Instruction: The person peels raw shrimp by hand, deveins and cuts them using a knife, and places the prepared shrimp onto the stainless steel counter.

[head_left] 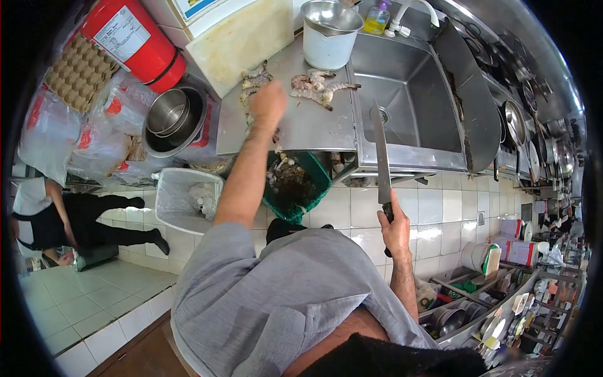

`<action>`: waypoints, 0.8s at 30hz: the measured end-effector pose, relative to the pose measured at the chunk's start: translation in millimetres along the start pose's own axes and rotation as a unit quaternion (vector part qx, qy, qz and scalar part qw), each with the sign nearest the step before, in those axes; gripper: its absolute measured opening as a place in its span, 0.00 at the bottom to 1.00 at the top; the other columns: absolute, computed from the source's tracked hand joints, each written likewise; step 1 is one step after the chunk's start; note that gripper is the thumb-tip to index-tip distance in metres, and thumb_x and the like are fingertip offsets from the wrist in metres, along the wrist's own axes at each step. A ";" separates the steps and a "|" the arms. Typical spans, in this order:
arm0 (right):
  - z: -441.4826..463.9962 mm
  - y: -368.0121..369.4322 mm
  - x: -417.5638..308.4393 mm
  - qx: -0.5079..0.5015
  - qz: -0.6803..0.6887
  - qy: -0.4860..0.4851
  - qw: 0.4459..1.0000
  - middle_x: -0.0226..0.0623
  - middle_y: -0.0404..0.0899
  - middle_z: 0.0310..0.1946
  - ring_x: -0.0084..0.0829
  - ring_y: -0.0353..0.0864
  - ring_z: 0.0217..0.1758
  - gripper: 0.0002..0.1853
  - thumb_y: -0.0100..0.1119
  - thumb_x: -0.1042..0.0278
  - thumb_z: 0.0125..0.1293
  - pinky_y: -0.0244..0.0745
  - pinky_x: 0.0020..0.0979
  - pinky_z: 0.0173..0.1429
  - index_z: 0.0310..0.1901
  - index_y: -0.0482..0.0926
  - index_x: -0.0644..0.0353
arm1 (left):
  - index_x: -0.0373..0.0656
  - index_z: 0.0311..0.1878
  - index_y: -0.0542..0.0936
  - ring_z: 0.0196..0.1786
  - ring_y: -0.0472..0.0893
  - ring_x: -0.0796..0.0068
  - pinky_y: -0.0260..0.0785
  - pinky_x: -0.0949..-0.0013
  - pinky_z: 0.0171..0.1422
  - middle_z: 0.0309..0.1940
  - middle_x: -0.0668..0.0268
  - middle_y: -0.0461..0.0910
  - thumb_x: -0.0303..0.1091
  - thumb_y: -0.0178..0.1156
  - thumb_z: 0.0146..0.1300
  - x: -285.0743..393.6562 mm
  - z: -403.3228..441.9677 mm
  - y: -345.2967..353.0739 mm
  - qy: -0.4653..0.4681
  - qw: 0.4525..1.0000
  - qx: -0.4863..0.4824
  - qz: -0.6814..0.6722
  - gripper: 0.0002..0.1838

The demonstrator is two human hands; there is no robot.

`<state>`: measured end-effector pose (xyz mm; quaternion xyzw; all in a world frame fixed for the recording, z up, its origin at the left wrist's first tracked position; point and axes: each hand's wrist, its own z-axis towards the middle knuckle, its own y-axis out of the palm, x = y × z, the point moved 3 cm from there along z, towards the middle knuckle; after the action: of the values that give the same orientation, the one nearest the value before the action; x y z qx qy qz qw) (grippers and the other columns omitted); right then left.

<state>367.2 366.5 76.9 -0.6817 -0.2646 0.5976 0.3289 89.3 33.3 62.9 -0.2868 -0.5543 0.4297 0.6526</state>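
Note:
My right hand [396, 229] is wrapped round the black handle of a long kitchen knife [382, 151], its blade pointing up past the sink's front edge. My left hand [269, 103] is curled closed over the steel counter [301, 135], right beside a row of shrimp [256, 78]. Its fingertips are turned away and slightly blurred, so anything in them is hidden. To its right, more shrimp [320, 88] lie in a loose pile. Below the counter edge, a green bin [320, 188] holds dark scraps.
A sink [408, 88] adjoins the counter on the right. A white bucket [326, 50] with a metal bowl stands behind the shrimp, beside a leaning cutting board [242, 41]. A white bin [182, 223] stands on the floor at left. Another person [69, 213] is at far left.

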 end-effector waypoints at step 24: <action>3.4 29.3 22.7 -0.097 0.180 0.105 0.973 0.50 0.82 0.38 0.41 0.81 0.39 0.37 0.63 0.71 0.61 0.75 0.37 0.49 0.72 0.60 0.49 | 0.44 0.51 0.78 0.43 0.80 0.65 0.71 0.60 0.51 0.40 0.59 0.81 0.37 0.68 0.51 61.5 -43.8 65.3 0.159 0.965 -0.176 -0.112 0.22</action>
<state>366.2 365.3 39.8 -0.8058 -0.1582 0.5433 0.1747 116.9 122.3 27.1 -0.3983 -0.5390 0.1984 0.7151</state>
